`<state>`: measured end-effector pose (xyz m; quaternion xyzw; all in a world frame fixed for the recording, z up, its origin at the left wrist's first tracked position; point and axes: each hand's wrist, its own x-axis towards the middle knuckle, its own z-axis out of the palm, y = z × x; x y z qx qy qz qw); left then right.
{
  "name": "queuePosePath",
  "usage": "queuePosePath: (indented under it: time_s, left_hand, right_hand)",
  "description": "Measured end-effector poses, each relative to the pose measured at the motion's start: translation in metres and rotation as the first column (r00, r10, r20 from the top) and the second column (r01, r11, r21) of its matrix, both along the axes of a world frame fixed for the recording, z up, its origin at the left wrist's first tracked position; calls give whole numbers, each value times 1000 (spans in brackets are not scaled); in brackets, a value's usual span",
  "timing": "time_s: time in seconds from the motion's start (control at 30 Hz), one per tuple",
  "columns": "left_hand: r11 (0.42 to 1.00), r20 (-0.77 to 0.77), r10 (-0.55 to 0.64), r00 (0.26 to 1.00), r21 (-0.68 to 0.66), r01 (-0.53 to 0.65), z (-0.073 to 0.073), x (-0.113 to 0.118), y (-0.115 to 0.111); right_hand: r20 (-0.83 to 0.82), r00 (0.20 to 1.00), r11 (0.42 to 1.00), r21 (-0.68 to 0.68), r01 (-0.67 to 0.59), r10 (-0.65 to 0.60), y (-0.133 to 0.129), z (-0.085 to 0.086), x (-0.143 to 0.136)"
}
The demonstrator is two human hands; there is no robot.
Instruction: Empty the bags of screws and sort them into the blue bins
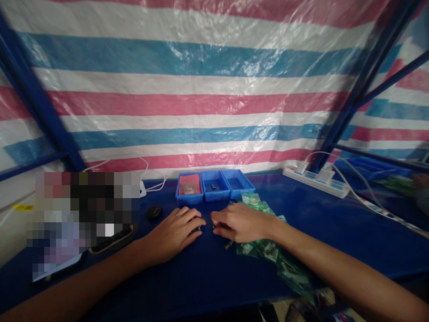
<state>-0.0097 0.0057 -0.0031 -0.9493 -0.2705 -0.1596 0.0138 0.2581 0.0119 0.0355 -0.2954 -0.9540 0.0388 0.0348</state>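
Observation:
My left hand rests low over the blue table, its fingers curled and thumb close to them. A small dark piece shows between its fingertips, too small to name. Facing it across a narrow gap, my right hand has thumb and forefinger pinched together. A bit of something dark shows at that pinch; its kind is hidden. Just below the right hand lies a small dark metallic part. Green-tinted plastic bags with small contents spread beneath and beside the right hand and wrist.
Behind the hands stand three joined blue bins: the left bin holds a pink-lined packet, the middle bin a few small parts, plus the right bin. A black round lid-like object sits left. A white power strip lies back right.

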Motion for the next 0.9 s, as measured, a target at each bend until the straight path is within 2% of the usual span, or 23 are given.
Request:
queuePosePath:
  time_s: [0.2,0.4,0.9]
  left_hand:
    - [1000,-1,-2,1000,7,2,1,0,0]
    - [1000,-15,-2,1000,15,2,-1,0,1]
    - [1000,-50,16,999,-6,-17,-2,-1,2]
  right_hand:
    - [-23,1000,998,64,3,-2,3,-6,-1]
    - [-67,997,1000,1,28,-28,3,-5,-2]
    - [-74,996,999,31,43,-41,8,-9,1]
